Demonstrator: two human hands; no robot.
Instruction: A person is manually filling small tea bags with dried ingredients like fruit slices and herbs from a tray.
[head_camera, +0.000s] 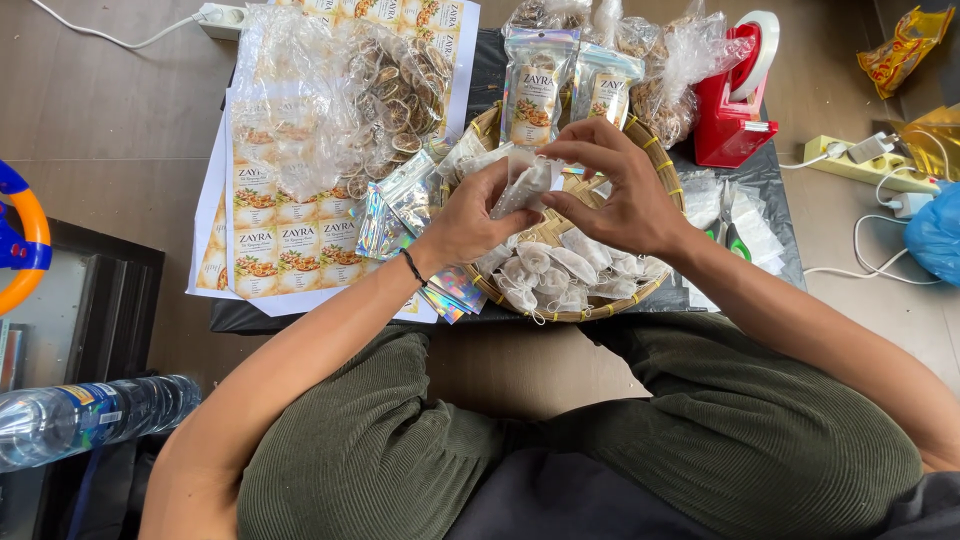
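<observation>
Small white sachet (527, 187) between left hand (470, 222) and right hand (615, 190) fingertips; above woven basket (668, 180)

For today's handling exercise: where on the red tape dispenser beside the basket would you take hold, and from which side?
Take the red tape dispenser by its boxy base, coming down from above with the grip across its two flat sides. The base looks broad and firm, while the tape roll stands at the top. Its near side seems freest, since clear bags crowd its left.
</observation>
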